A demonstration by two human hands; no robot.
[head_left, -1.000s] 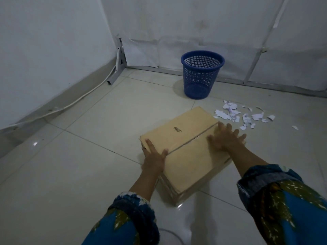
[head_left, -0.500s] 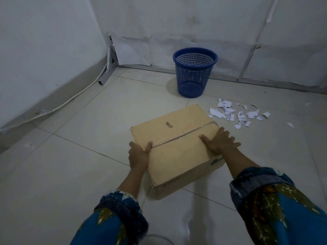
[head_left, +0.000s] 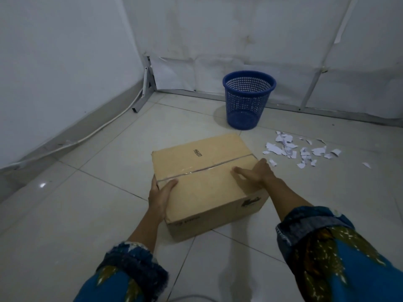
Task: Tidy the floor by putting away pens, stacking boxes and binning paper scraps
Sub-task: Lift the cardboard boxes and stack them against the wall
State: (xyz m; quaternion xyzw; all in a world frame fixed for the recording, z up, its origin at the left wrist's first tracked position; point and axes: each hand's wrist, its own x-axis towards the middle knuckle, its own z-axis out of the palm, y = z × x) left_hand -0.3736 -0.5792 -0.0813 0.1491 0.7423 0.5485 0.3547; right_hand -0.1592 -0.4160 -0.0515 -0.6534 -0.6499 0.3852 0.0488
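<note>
A taped brown cardboard box (head_left: 202, 171) sits in the middle of the tiled floor. My left hand (head_left: 159, 197) grips its left edge, thumb on top. My right hand (head_left: 255, 175) clasps the right edge with the fingers spread over the lid. I cannot tell whether the box rests on the floor or is slightly raised. A pile of torn white paper scraps (head_left: 290, 149) lies on the floor to the right of the box. Behind it, by the back wall, stands an upright blue mesh waste bin (head_left: 248, 101). No pens are in view.
White walls meet in a corner at the back left, where a grey metal bracket (head_left: 145, 90) leans. A white cable (head_left: 98, 131) runs along the left wall's base. A pale curved edge (head_left: 192, 298) shows at the bottom of the frame.
The view has pulled back and up, so more of the box's near side shows. My right hand slid from the lid's middle toward its right edge; my left hand keeps its grip.
</note>
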